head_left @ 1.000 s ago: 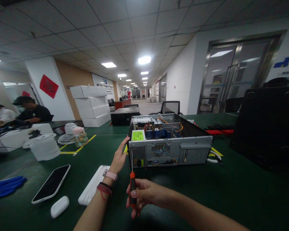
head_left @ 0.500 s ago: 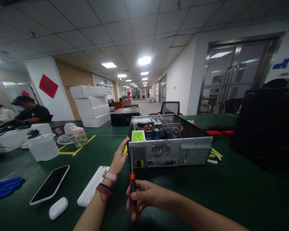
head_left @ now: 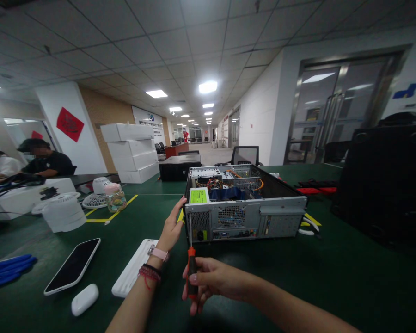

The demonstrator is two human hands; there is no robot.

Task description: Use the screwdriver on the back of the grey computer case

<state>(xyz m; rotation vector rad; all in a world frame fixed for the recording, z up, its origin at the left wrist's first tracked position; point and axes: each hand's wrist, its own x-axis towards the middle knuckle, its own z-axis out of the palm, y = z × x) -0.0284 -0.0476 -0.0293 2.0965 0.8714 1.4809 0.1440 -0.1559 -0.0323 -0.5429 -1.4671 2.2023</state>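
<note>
An uncovered computer case (head_left: 235,226) lies on its side, its metal back panel towards me. Inside, at the left corner, sits a power supply with a green label (head_left: 198,196). My left hand (head_left: 173,224) lies against the case's left side, fingers stretched out and holding nothing. In front of the case, my right hand (head_left: 211,280) grips the orange and black handle of a screwdriver (head_left: 192,268). The screwdriver's shaft points up and away, and its tip is at the left part of the back panel, by the power supply; exact contact is too small to tell.
Left of my arm lie a white power bank (head_left: 133,268), a phone (head_left: 72,266), a white earbud case (head_left: 85,299) and blue gloves (head_left: 10,270). Behind them stand a glass jar (head_left: 116,199) and small white fans (head_left: 93,201). A large black object (head_left: 384,185) stands right. People sit far left.
The screwdriver and my right hand have shifted very slightly up, towards the case. My left hand stays against the case's side.
</note>
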